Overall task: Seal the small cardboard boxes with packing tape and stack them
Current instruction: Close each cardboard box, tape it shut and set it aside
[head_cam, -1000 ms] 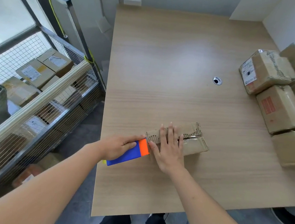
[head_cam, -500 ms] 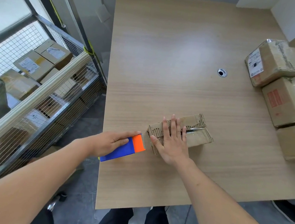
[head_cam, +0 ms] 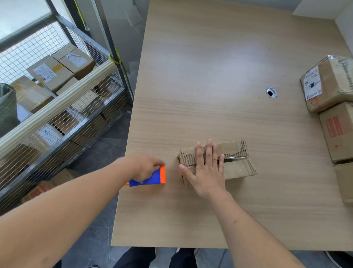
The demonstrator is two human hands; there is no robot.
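Pressing flat right fingers [head_cam: 208, 155] on box [head_cam: 235, 166], left hand [head_cam: 145, 167] gripping dispenser [head_cam: 150, 177] beside table edge [head_cam: 124, 172]

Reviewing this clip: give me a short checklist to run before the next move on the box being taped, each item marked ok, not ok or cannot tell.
1. Small brown cardboard box held steady: ok; the right hand lies flat on its top, fingers straight.
2. Blue and orange tape dispenser in hand: ok; the left hand grips it.
3. Dispenser clear of the box: ok; a gap of light wooden table shows between them.
4. Tape cut free of the dispenser: cannot tell.
5. Top seam fully taped: cannot tell; shiny tape shows right of the hand, the rest is covered.
6. Stack of brown taped boxes ready to receive it: ok; at the right edge.
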